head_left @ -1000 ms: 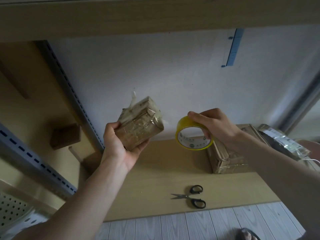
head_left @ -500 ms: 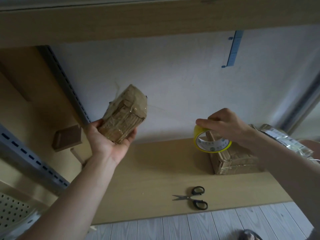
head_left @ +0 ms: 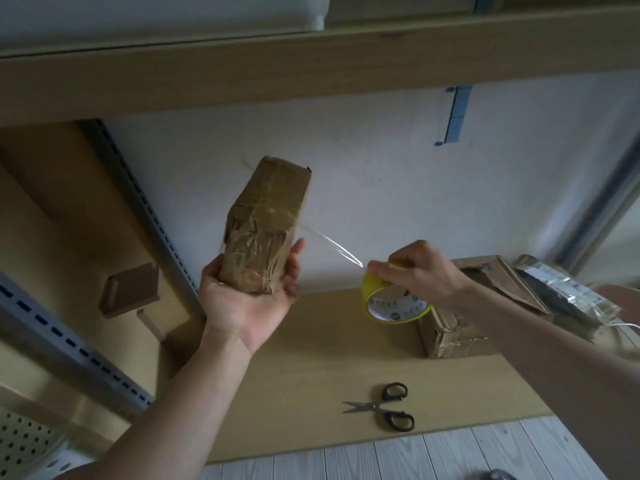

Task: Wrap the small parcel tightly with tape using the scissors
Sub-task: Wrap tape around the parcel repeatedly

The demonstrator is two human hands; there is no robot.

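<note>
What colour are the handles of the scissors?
Black. The scissors show best in the head view.

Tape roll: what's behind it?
A taped brown box sits on the desk behind the tape roll. The roll and the right hand gripping it cover part of the box's top.

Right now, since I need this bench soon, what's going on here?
A person is taping a small parcel. The left hand holds the parcel above the table; the right hand grips the yellow tape roll, a clear strip stretched between roll and parcel. The scissors lie untouched on the table.
</note>
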